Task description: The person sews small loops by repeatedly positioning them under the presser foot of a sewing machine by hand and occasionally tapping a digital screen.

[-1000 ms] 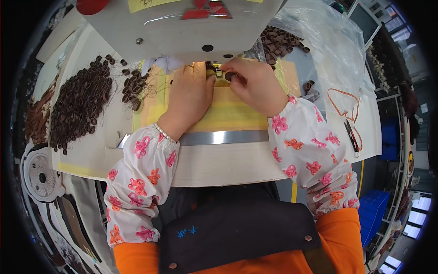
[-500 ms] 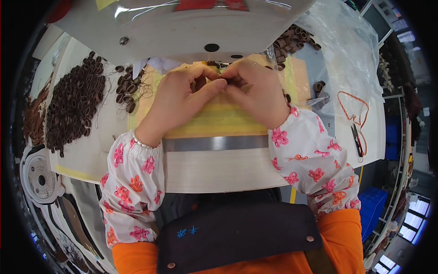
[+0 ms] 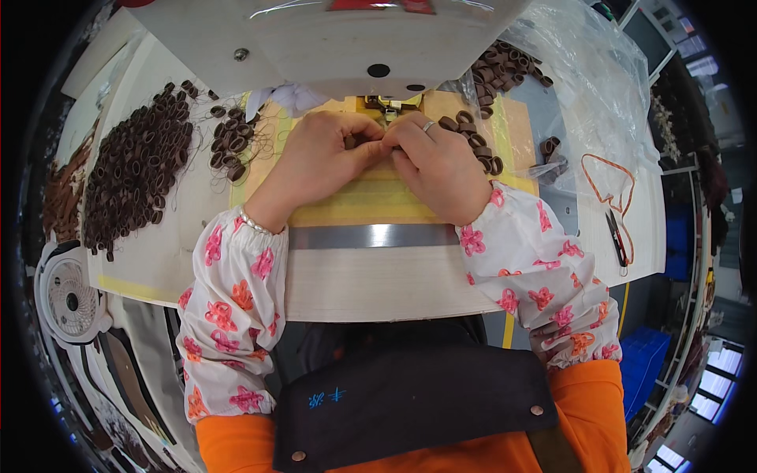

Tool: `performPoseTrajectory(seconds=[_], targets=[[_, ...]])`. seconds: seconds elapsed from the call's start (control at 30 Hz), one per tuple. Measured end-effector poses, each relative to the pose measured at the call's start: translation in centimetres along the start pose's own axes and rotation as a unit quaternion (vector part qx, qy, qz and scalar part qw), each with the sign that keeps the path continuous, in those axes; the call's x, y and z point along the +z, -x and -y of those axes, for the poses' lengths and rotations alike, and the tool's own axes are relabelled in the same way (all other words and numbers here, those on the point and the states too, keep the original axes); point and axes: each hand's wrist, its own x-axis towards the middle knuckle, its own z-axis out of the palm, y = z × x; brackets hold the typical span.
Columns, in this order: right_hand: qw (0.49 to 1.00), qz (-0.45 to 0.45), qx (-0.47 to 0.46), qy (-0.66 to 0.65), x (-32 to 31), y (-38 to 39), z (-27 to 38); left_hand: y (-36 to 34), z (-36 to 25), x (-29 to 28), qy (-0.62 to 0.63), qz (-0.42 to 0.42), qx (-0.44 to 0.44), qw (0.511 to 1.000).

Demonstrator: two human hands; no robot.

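Just in front of the needle area of a sewing machine [image 3: 388, 113], my two hands meet at their fingertips. My left hand [image 3: 327, 158] is closed, thumb against the index finger, and a bit of a brown loop [image 3: 352, 142] shows inside its curled fingers. My right hand [image 3: 443, 167] is closed too, pinching at the same spot; what lies in its fingertips is hidden. Beside the right hand several short brown loops [image 3: 479, 143] lie on the yellow-taped work surface [image 3: 371, 206]. Left of my left hand is a small group of brown loops with loose threads [image 3: 231, 142].
A large heap of brown loops [image 3: 142, 162] covers the table's left side. More loops [image 3: 505, 67] lie at the back right by clear plastic sheeting [image 3: 599, 71]. Thread snips [image 3: 617, 238] on an orange cord rest at the right. The machine's pale head [image 3: 331, 47] overhangs my hands.
My view has shifted slightly, showing more of the needle area and the loops by my right hand. The right hand has turned a little, its fingers more curled over; both hands stay together.
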Motion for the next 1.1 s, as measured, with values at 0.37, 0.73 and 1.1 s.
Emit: performPoseTrajectory(seconds=[0.37,0.73,1.1], targets=[[0.974,-0.024,0.172,-0.142,-0.8,-0.9,-0.8,-0.2,1.3,1.2,-0.018,-0.088,0.013,0.996],[0.993,-0.062,0.096,-0.028,0.2,-1.5,-2.1,-1.2,1.1,1.9,-0.098,-0.152,0.021,0.983],[0.990,-0.073,0.120,0.002,0.4,-1.5,-2.6,-1.6,1.3,1.8,-0.086,-0.172,-0.002,0.981]])
